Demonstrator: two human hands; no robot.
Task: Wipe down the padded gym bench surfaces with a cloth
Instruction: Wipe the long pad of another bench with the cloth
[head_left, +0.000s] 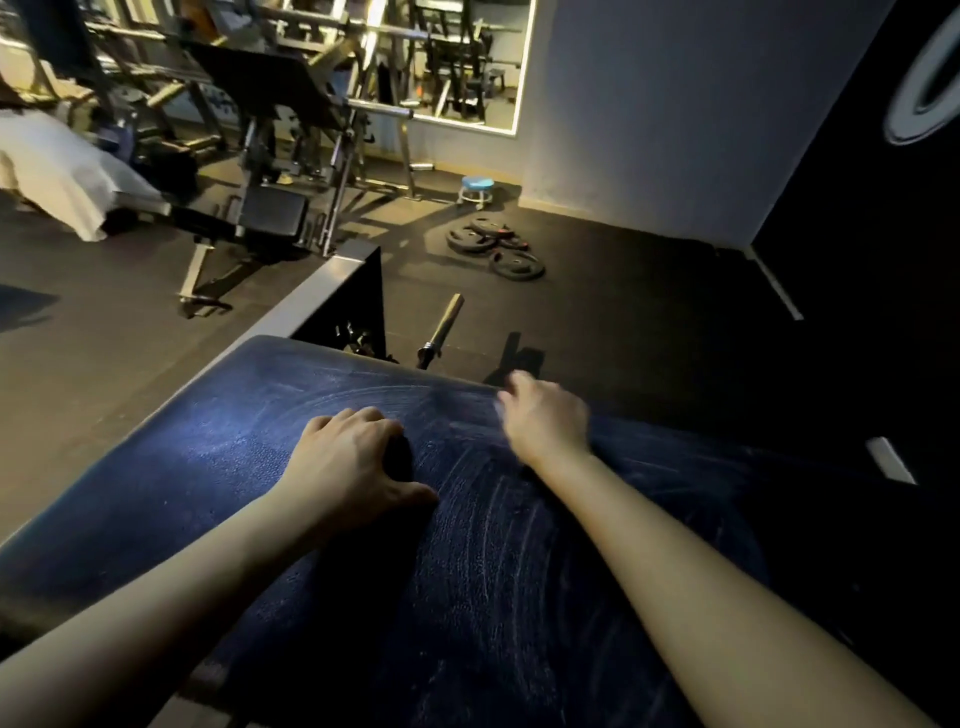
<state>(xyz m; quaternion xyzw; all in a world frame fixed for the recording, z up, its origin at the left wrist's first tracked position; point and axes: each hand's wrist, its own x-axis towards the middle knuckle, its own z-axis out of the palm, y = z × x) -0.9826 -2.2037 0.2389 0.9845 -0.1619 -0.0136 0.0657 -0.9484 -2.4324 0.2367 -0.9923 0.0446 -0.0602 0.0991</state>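
Your left hand (353, 457) was down on the blue padded surface (171, 483), knuckles up, fingers and thumb curled round a dark wad (401, 460) tucked under the palm. That looked like the cloth, though it was too dark to be sure of the fabric. Your right hand (545, 418) was ahead of the left and to its right, close to the far edge of the pad. It was smeared by motion, fingers loosely bent, and I couldn't tell whether it held anything or merely brushed the edge. So the cloth sat on the pad under your left hand, well apart from your right, and the left was the hand placed to do the wiping. The pad seemed to run lengthwise from that far edge ahead of your fingers back under both forearms toward you. Pale curved streaks (483, 499) arced across it between your two wrists and on the near side of your right hand, so that patch looked covered. Left of your left hand the pad showed a speckled sheen with no clear streaks, and my guess was that the next sweep belonged out that way. No brand or label could be read on the pad. On the dark wall far off to your right there was only part of a white ring (930, 88), with no letters.
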